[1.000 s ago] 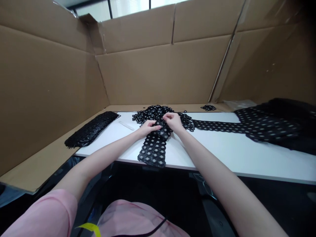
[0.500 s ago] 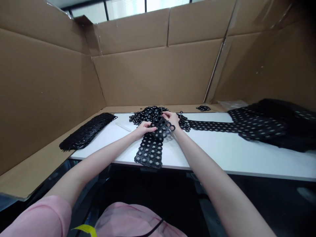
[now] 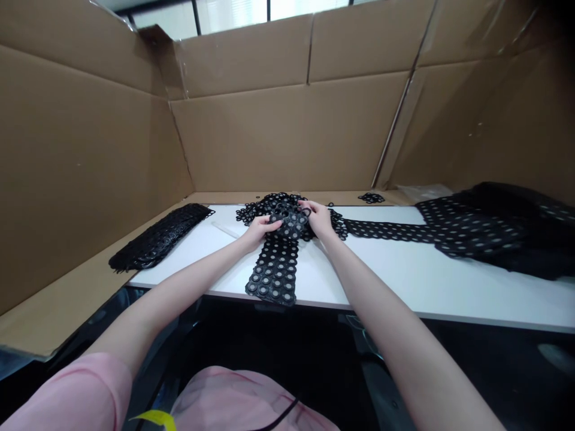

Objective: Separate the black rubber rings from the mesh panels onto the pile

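A: Taking the heap as mark. Where's the mesh?

B: Held up on the near side of the heap, overlapping its front in view. Black, ringed, small pale spots.

A: Left hand?

B: Fingers grasping the mesh at its left edge, thumb on top.

A: Right hand?

B: At the mesh's right edge, fingertips bent in beside a ring. Gripping or merely touching: cannot tell, too small.

A: Nearer than the heap?

B: Spotted strip, flat, down to the front edge of the counter. Joined to the mesh or not: cannot tell.

A: Left of the heap?

B: White stick, near. Farther left, black bundle, lying slantwise.

A: Right?

B: Spotted band, from the heap's edge to dark cloth, well apart. Cardboard stands behind the heap.
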Demonstrator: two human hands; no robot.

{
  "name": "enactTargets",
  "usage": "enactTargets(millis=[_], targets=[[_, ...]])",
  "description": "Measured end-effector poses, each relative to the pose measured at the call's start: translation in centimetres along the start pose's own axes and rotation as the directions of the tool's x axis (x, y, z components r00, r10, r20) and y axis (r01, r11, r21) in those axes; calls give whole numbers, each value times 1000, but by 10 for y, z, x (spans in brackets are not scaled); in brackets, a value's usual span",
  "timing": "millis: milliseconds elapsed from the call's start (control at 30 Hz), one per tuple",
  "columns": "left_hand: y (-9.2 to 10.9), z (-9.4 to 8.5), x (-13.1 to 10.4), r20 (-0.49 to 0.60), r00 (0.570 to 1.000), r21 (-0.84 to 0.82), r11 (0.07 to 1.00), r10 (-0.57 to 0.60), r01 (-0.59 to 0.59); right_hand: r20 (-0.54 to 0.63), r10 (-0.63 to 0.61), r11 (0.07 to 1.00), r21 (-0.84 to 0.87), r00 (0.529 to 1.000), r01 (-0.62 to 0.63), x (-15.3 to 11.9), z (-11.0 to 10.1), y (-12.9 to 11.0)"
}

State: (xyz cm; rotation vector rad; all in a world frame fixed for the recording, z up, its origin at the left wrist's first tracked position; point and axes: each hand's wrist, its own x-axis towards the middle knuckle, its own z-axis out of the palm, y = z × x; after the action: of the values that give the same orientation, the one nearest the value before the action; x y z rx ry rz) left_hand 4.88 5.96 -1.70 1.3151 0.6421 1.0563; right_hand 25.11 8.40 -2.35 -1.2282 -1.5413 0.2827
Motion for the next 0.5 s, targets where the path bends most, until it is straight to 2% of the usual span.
enactTargets(millis=[100,167,233,367,433,500], targets=[[-1,-3,2,-28,999,1,1000,15,-15,71,153,945,281,986,-167,-3,-7,-13],[-1,-4,3,-24,999,-12,1000,22,-22,141,115,921,356,983,-159,-7,-10,-23],[-2,-6,3,24,999,-24,1000,21,-21,173,50,915,387,984,-115,-12,-10,-31],[1,-6,2,185,983,23,1000,-11,7,188,-34,957,290,982,-22,-18,-4,-42],[3,-6,1,220,975,60,998,-16,3,181,-82,979,201,980,44,-19,-2,-45],[4,-4,0,224,974,80,997,-16,-3,126,-148,985,105,981,135,-19,-2,-47]])
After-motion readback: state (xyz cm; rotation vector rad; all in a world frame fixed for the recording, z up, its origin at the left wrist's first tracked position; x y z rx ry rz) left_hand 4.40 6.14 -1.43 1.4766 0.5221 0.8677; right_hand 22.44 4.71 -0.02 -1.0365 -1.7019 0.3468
